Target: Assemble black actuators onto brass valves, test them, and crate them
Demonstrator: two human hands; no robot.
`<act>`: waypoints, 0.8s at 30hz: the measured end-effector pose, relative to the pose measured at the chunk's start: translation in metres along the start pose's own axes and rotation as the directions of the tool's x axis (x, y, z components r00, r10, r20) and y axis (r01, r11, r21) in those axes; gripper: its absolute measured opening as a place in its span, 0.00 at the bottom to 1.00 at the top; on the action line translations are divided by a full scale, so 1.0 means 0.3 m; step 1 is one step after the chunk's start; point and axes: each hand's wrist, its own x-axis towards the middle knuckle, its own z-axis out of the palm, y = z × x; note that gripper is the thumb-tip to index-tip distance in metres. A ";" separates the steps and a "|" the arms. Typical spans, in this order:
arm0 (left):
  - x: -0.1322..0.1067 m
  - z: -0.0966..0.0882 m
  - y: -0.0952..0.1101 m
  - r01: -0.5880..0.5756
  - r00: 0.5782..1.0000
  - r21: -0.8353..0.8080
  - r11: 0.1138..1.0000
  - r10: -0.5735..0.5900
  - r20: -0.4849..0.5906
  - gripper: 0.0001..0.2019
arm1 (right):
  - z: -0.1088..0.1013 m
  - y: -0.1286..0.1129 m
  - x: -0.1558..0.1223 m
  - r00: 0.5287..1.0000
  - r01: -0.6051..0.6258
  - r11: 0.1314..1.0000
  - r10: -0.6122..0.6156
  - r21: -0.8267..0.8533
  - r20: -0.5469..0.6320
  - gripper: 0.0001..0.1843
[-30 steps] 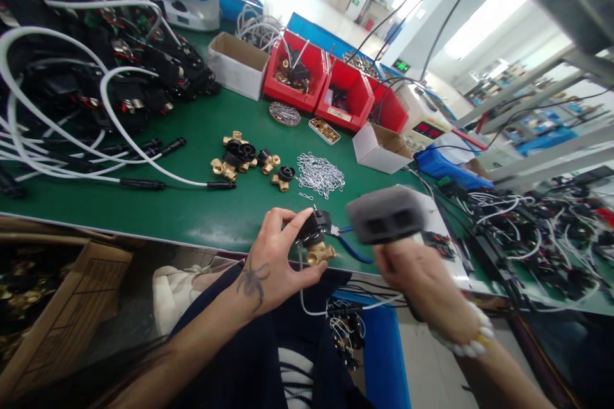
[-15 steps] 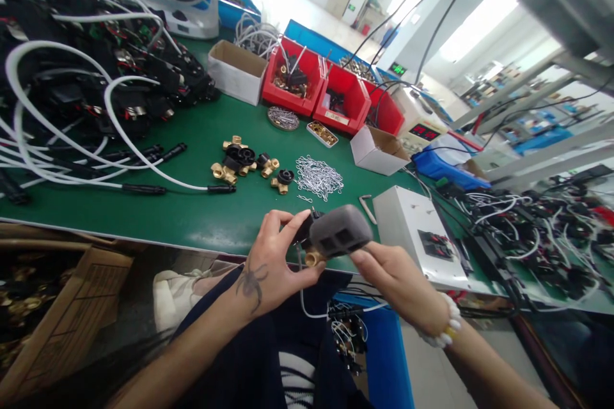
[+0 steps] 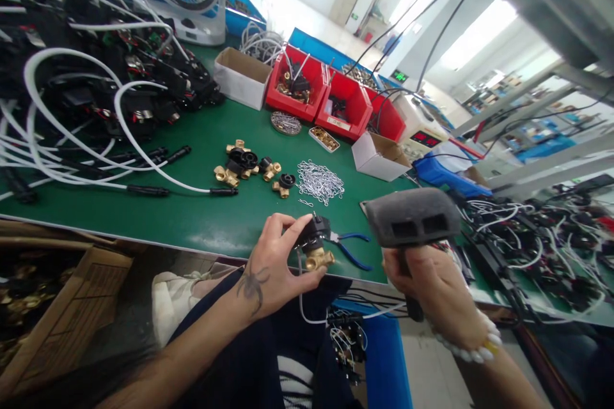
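Observation:
My left hand (image 3: 278, 255) grips a black-and-brass valve (image 3: 318, 257) between thumb and fingers at the table's front edge. A black housing tops its brass body, and a white cable hangs below. Raised to the right, my right hand (image 3: 426, 287) is closed around the black handle of a grey pistol-grip tool (image 3: 413, 218) with two dark openings in its head; its exact kind does not show. Blue-handled pliers (image 3: 354, 250) lie just right of the valve. Beyond my left hand are a pile of wire clips (image 3: 320, 182) and several brass fittings with black parts (image 3: 240, 163).
Red bins (image 3: 296, 86), a white box (image 3: 381, 156) and a small tray of brass pieces (image 3: 324, 138) stand farther back. Black parts with white cables (image 3: 96, 89) heap up on the left. A metal box sits partly behind the tool. A blue crate (image 3: 388, 351) is below the table.
My right hand has carried the grey tool away from the valve, to the right and nearer the camera. The valve and pliers now show more fully. My left hand keeps its hold.

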 end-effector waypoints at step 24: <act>0.005 -0.005 0.005 0.028 1.000 0.009 1.000 -0.028 0.010 0.32 | 0.025 0.026 0.035 0.971 -0.019 0.989 0.053 -0.146 0.234 0.30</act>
